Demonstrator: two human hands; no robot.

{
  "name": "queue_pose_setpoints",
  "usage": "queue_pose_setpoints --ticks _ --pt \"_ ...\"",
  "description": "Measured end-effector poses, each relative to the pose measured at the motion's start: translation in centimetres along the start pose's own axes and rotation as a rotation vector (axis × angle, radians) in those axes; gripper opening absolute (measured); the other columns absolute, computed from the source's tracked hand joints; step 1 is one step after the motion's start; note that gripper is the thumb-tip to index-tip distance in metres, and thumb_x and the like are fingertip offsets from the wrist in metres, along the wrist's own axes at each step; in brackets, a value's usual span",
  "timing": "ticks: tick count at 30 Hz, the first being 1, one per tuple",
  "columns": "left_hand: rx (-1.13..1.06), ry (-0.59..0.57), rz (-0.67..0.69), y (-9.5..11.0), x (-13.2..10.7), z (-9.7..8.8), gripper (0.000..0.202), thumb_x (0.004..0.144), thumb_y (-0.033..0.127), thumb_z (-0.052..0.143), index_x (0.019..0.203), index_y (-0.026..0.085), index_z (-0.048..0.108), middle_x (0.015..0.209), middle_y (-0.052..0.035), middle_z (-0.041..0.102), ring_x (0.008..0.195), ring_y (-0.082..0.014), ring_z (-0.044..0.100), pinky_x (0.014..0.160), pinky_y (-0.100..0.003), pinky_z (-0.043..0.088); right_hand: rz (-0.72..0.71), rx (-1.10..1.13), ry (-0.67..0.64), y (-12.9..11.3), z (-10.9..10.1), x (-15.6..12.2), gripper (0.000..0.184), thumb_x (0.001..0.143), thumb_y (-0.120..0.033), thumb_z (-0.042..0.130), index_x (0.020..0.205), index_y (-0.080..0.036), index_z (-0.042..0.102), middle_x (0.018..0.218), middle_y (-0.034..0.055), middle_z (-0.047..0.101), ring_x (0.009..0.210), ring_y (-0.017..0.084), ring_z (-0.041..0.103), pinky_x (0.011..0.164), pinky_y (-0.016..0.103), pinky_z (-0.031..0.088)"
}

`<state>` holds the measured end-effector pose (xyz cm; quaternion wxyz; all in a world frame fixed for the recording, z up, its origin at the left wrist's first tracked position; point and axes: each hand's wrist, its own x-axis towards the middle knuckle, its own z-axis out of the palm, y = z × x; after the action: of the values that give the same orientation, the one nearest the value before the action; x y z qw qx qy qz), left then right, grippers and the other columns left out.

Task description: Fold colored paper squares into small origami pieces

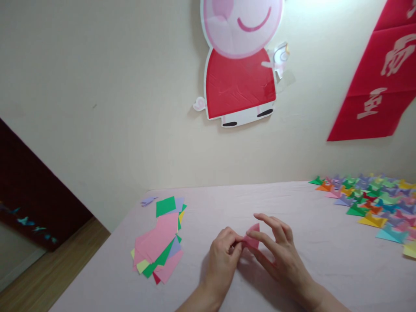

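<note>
A small folded pink paper [252,237] sits between both hands, low over the pale pink table [318,255]. My left hand [222,259] pinches its left edge with curled fingers. From the right, my right hand [280,251] grips the same paper between thumb and forefinger, its other fingers stretched out above it. The lower part of the paper is hidden behind my fingers.
A loose stack of coloured paper squares [160,245] lies left of my hands, and a small purple folded piece [148,200] is near the table's far left corner. Several folded paper shapes [373,201] cover the far right. Behind the table, the wall carries a cartoon pig cut-out [240,65] and a red banner [380,73].
</note>
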<state>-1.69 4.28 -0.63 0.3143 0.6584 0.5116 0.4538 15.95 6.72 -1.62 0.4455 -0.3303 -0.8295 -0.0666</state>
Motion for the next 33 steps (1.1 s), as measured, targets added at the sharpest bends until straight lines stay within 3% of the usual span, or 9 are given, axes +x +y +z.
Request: queue_pose_setpoints --ticks 6,10,13,15,19,26,33 --pt "-0.001 0.0 0.019 0.1 -0.2 0.0 0.015 0.088 0.015 0.06 0.081 0.02 0.072 0.083 -0.0014 0.061 0.082 -0.0166 0.058 0.072 -0.024 0.041 0.06 0.114 -0.081 0.2 0.2 -0.3 0.022 0.086 -0.012 0.057 0.101 -0.027 0.063 0.137 0.0078 0.05 0.123 0.03 0.041 0.099 0.045 0.036" --pt "-0.037 -0.025 0.013 0.3 -0.2 -0.1 0.017 0.088 0.014 0.06 0.083 0.023 0.074 0.088 -0.0018 0.063 0.088 -0.0174 0.059 0.076 -0.024 0.042 0.291 0.496 -0.212 0.3 0.4 -0.3 0.011 0.087 -0.026 0.06 0.098 -0.027 0.063 0.133 0.0089 0.055 0.124 0.029 0.047 0.101 0.044 0.041" --pt "-0.069 -0.033 -0.015 0.2 -0.2 0.0 0.016 0.087 0.014 0.062 0.079 0.022 0.074 0.086 -0.0014 0.063 0.085 -0.0169 0.059 0.073 -0.024 0.042 0.518 0.806 -0.252 0.3 0.6 0.1 0.015 0.088 -0.038 0.061 0.085 -0.023 0.062 0.109 0.0092 0.064 0.103 0.025 0.061 0.086 0.036 0.049" --pt "-0.074 -0.027 -0.02 -0.1 -0.2 0.1 0.015 0.086 0.014 0.062 0.077 0.02 0.072 0.082 -0.001 0.062 0.08 -0.0162 0.058 0.07 -0.023 0.041 0.61 0.9 -0.25 0.4 0.6 0.3 0.024 0.086 -0.042 0.063 0.075 -0.021 0.06 0.088 0.0055 0.064 0.084 0.021 0.062 0.074 0.031 0.05" --pt "-0.056 -0.024 -0.007 -0.2 -0.2 0.3 0.01 0.086 0.016 0.064 0.078 0.019 0.07 0.081 -0.0006 0.063 0.078 -0.0158 0.058 0.068 -0.023 0.04 0.69 0.906 -0.223 0.4 0.6 0.6 0.029 0.082 -0.046 0.067 0.072 -0.019 0.063 0.075 0.0019 0.061 0.07 0.018 0.058 0.064 0.027 0.046" --pt "-0.027 0.023 -0.001 0.5 -0.3 0.1 0.015 0.089 0.021 0.063 0.074 0.019 0.065 0.079 -0.0004 0.063 0.079 -0.0164 0.058 0.071 -0.025 0.041 0.661 0.787 -0.25 0.2 0.6 0.5 0.027 0.084 -0.043 0.063 0.071 -0.019 0.061 0.07 0.0014 0.061 0.066 0.017 0.057 0.062 0.027 0.046" --pt "0.254 0.083 0.102 0.5 -0.5 0.1 0.013 0.087 0.014 0.06 0.075 0.021 0.06 0.08 -0.0002 0.061 0.083 -0.0191 0.054 0.078 -0.029 0.039 0.569 0.586 -0.295 0.0 0.6 0.0 0.018 0.086 -0.037 0.059 0.086 -0.021 0.067 0.077 0.0027 0.068 0.071 0.018 0.06 0.068 0.029 0.046"
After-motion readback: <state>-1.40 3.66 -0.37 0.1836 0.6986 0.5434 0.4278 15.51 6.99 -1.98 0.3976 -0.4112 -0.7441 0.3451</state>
